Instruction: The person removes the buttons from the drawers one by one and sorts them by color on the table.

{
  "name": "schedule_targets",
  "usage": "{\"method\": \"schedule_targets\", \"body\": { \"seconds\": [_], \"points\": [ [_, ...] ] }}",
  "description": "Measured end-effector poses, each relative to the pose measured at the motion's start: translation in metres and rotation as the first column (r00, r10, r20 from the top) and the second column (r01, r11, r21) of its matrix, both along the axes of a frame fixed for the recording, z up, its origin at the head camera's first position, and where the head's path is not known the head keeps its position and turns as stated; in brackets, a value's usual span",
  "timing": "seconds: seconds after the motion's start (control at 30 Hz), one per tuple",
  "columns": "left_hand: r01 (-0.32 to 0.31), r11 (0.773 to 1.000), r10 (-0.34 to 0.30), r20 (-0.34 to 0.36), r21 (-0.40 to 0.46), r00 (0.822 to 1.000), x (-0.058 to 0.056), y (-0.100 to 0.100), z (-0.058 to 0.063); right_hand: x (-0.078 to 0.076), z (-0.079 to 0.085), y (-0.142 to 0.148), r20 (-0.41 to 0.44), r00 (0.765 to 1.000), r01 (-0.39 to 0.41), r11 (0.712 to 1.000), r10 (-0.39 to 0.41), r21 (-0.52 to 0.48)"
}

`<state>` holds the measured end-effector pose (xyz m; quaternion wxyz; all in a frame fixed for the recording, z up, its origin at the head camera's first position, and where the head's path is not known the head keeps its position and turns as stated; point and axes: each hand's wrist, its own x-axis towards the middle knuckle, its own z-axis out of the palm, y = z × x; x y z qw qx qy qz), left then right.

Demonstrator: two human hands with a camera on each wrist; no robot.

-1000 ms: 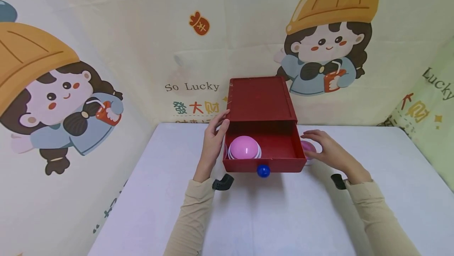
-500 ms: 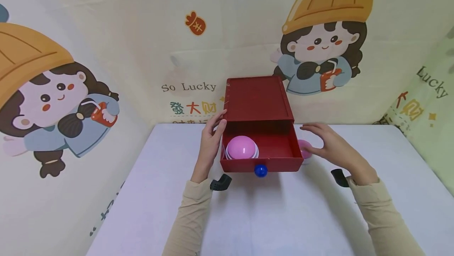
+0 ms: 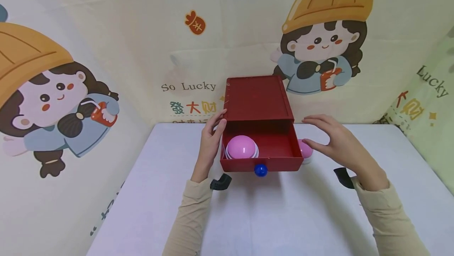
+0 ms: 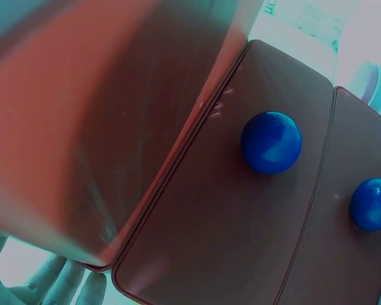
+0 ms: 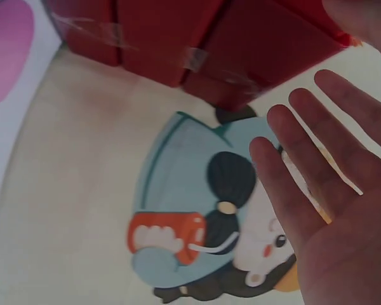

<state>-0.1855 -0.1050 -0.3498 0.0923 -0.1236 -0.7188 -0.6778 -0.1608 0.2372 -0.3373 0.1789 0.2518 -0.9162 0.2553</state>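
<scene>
A red drawer cabinet (image 3: 259,98) stands at the back of the table, its top drawer (image 3: 276,164) pulled out by a blue knob (image 3: 260,170) side. Inside the drawer, at its left, sits a pink dome-topped object with a white rim (image 3: 242,148). My left hand (image 3: 209,145) rests against the cabinet's left side, its fingers fairly straight. To the right, my right hand (image 3: 342,145) is spread and holds nothing. Just left of it, partly hidden by the drawer, is a second pink-topped object (image 3: 305,150). The right wrist view shows my right hand's straight fingers (image 5: 311,171) near the cabinet.
Two lower drawers with blue knobs (image 4: 271,142) are closed in the left wrist view. A sliver of a white-rimmed object (image 3: 223,150) shows left of the drawer. The white table (image 3: 255,216) meets a printed cloth backdrop (image 3: 156,51) behind the cabinet.
My right hand has drawn away from the second pink-topped object, moving right and slightly up, with its fingers spreading wider. My left hand has stayed on the cabinet's side.
</scene>
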Motion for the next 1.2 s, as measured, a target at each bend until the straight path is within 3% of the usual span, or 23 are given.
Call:
{"method": "schedule_targets", "body": {
  "seconds": [0.2, 0.47, 0.73, 0.97, 1.2],
  "points": [
    [-0.001, 1.0, 0.001, -0.005, -0.01, 1.0, 0.001, 0.001, 0.001, 0.011, 0.013, -0.003, -0.093, 0.996, 0.007, 1.0, -0.005, 0.018],
    [-0.002, 1.0, 0.002, -0.003, -0.015, 1.0, 0.0, 0.0, 0.001, 0.016, 0.032, -0.009, -0.192, 0.979, -0.069, 0.998, 0.065, -0.015],
    [-0.004, 1.0, 0.004, -0.008, -0.024, 1.0, 0.001, 0.0, 0.003, 0.024, 0.046, -0.021, -0.158, 0.985, -0.068, 0.998, 0.064, -0.019],
    [-0.005, 1.0, 0.005, 0.002, -0.026, 1.0, 0.0, -0.001, 0.001, 0.029, 0.046, -0.03, -0.16, 0.979, -0.133, 0.991, 0.127, -0.025],
    [-0.004, 1.0, 0.004, -0.003, -0.021, 1.0, 0.002, 0.0, 0.002, 0.034, 0.049, -0.042, -0.072, 0.992, -0.109, 0.994, 0.108, -0.007]
  ]
}}
